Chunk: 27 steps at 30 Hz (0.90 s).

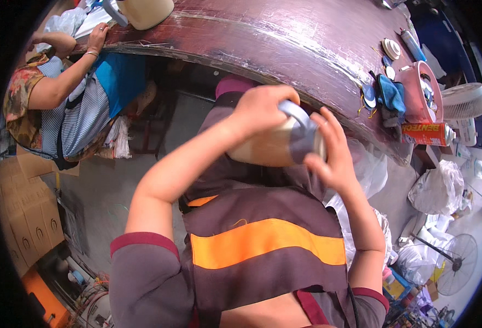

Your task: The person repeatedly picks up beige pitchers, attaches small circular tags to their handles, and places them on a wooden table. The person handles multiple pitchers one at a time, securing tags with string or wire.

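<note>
At ten o'clock the edge of the counter point(274, 33) is touched by a co-worker's hand point(97, 38), and near it, at eleven, a standing jug point(145, 12) is set upright on its base, apparently for stability. At the centre, a held jug point(257, 148) is kept tipped on its side over the lap, its grey handle point(301, 116) uppermost, perhaps so that its end is easily reached. Its upper side near the handle is clasped by the curled left hand point(265, 109), seemingly to steady it; the right hand point(331, 147) is spread around the grey end, but whether that end is gripped cannot be told through the blur. At two o'clock a blue cloth point(391, 97) and a pink basket point(409, 106) are placed, probably within easy reach; towards three, a spray can point(428, 134) is laid sideways.
</note>
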Motion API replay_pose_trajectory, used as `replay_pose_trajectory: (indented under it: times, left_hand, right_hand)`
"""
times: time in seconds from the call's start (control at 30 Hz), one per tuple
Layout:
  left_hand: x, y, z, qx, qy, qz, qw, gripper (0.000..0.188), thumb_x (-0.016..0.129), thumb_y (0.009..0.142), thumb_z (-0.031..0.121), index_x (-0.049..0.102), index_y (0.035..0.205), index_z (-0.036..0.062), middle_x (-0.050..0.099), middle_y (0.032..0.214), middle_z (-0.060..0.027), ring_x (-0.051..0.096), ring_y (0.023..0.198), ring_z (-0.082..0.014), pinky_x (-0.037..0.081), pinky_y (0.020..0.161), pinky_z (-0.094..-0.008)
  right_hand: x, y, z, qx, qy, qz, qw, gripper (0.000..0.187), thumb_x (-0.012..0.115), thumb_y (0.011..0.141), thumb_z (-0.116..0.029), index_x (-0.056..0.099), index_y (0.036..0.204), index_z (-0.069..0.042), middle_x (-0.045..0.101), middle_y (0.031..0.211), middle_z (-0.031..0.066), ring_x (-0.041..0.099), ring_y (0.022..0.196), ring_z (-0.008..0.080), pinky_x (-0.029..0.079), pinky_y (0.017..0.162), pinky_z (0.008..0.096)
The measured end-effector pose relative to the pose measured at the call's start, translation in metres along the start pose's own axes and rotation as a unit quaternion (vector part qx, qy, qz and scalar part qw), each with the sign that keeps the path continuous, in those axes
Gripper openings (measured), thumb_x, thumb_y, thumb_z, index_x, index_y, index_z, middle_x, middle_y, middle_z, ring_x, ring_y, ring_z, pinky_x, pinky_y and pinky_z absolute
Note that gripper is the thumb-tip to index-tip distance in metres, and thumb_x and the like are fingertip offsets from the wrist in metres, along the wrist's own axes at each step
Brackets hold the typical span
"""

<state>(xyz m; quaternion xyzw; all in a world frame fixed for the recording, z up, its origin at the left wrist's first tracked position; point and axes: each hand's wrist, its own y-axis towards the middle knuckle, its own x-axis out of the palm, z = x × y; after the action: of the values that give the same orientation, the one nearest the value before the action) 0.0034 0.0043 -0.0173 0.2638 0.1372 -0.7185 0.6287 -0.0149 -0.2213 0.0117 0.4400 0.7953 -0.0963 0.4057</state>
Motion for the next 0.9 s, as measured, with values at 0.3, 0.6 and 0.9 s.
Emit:
replay_pose_trajectory:
  times: [0.3, 0.6, 0.9]
  left_hand:
    - [0.005, 0.012, -0.018, -0.055, -0.085, -0.088, 0.991, 0.023, 0.063, 0.075, 0.021, 0.069, 0.09, 0.0045, 0.068, 0.086, -0.0119, 0.065, 0.083, -0.0218, 0.05, 0.076, -0.0326]
    - [0.016, -0.045, 0.044, -0.056, -0.184, -0.075, 0.978, 0.027, 0.065, 0.082, 0.026, 0.061, 0.092, 0.001, 0.064, 0.082, -0.0119, 0.062, 0.076, -0.0189, 0.048, 0.07, -0.0354]
    - [0.007, -0.048, 0.042, -0.192, -0.416, 0.046, 0.888, 0.021, 0.06, 0.091, 0.025, 0.058, 0.093, 0.0047, 0.054, 0.071, 0.002, 0.046, 0.055, -0.0008, 0.037, 0.049, -0.0179]
  right_hand:
    - [-0.009, 0.013, -0.019, -0.279, -0.065, -0.074, 0.955, 0.069, 0.063, 0.07, -0.064, 0.061, 0.116, -0.013, 0.056, 0.121, 0.012, 0.051, 0.115, 0.0317, 0.036, 0.096, 0.0507]
    - [-0.004, 0.047, 0.045, 0.15, 0.247, -0.055, 0.956, 0.063, 0.061, 0.079, -0.041, 0.05, 0.133, -0.009, 0.056, 0.119, 0.0115, 0.052, 0.11, 0.0208, 0.038, 0.097, 0.0324]
    - [-0.046, 0.068, 0.182, 0.207, -0.354, 0.146, 0.9, 0.037, 0.057, 0.09, -0.032, 0.063, 0.114, -0.006, 0.062, 0.115, 0.0173, 0.058, 0.107, 0.0342, 0.044, 0.092, 0.039]
